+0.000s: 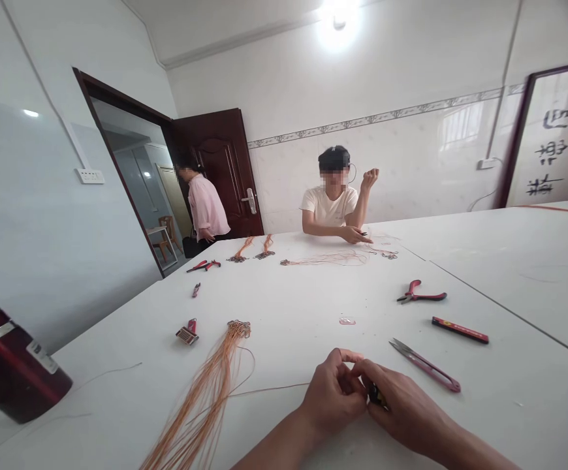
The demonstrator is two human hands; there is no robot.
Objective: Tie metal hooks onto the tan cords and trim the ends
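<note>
My left hand [335, 395] is closed, its fingertips pinched together. A single thin orange cord [284, 388] runs into it from the left, and the cord's end is hidden in the fingers. My right hand [404, 398] touches the left at the fingertips and is curled round a small black and yellow object [377, 395], mostly covered by the hand. Left of my hands lies a bundle of orange cords [203, 378] with metal clasps [239, 328] at its far end. Pink-handled thread snips [428, 367] lie just beyond my right hand.
Right of centre lie red-handled pliers [421, 294] and a red stick-shaped pack [460, 329]. A dark red cup [17, 369] stands at the left edge. Opposite sits a person [333, 205] beside more cord bundles [237, 256]; another person [205, 205] stands by the door.
</note>
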